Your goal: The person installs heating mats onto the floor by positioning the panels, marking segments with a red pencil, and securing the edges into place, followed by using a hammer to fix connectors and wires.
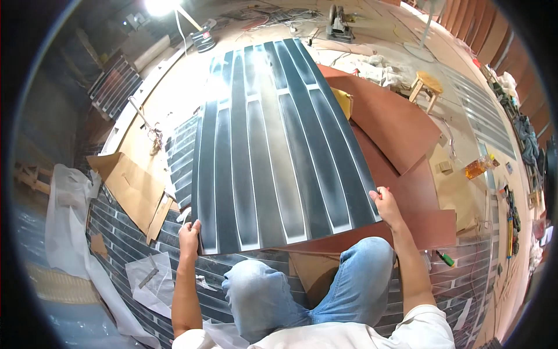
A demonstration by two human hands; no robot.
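A large dark panel (302,151) with pale-outlined vertical strips spans the middle of the head view, glare washing over its upper left. My left hand (189,234) grips its near left corner. My right hand (385,203) holds its right edge a little above the near corner, thumb showing on top. My knees in blue jeans are bent just under the near edge. Reddish-brown sheets (395,128) lie beneath and to the right of the panel, and similar striped dark panelling (180,157) shows at its left.
A lit lamp (160,7) stands at top left, a wooden stool (427,81) upper right, near a bottle of amber liquid (475,167). Brown paper (125,186) and white plastic sheet (64,221) lie left. A green-handled tool (444,257) lies near my right arm; assorted items line the right.
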